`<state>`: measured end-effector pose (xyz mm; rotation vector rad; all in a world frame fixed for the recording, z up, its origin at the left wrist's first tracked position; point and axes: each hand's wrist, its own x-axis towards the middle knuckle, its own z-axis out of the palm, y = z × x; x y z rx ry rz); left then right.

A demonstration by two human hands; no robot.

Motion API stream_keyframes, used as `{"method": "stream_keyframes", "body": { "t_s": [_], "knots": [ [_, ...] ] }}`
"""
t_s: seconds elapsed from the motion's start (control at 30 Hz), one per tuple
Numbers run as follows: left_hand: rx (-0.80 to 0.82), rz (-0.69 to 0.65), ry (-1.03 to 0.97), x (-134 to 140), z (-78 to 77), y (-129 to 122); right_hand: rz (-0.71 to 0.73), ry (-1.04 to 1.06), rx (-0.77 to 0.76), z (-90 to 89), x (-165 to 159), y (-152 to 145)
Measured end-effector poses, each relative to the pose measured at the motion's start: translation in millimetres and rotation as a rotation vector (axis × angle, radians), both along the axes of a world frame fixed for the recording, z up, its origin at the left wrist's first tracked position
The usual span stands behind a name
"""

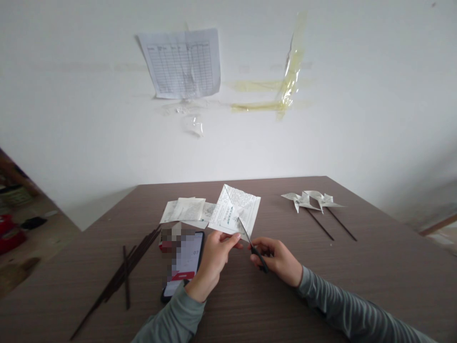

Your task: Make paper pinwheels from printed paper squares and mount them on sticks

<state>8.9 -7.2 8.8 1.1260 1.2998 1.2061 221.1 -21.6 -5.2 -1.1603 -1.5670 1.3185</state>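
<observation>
My left hand (218,252) pinches the lower edge of a square sheet of printed paper (228,209), holding it up over the table. A slit or crease runs in from its top corner. In my right hand (278,259) is a pair of scissors (255,251) with black handles, the blades lying across the paper's lower right part and pointing toward its middle. Whether the blades are apart I cannot tell. Behind the held sheet lie several more paper squares (185,209).
Two paper pinwheels (298,201) on dark sticks lie at the right. A bundle of dark sticks (123,269) rests at the left. Beside my left wrist lies a phone (187,259), with a small, partly blurred box (171,238) next to it. The brown table (246,305) meets a white wall.
</observation>
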Motion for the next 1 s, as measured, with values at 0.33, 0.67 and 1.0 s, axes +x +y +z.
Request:
{"method": "stream_keyframes", "body": {
  "t_s": [0.33, 0.67, 1.0],
  "knots": [
    [0.019, -0.011, -0.005, -3, -8.2, 2, 0.004, 0.006, 0.015, -3.2, 2, 2],
    [0.039, -0.034, -0.051, -7, -17.0, 7, 0.033, 0.020, 0.009, -13.4, 6, 8],
    [0.096, 0.073, -0.099, -8, -12.6, 7, 0.085, 0.026, 0.048, -28.0, 14, 12]
  ]
}}
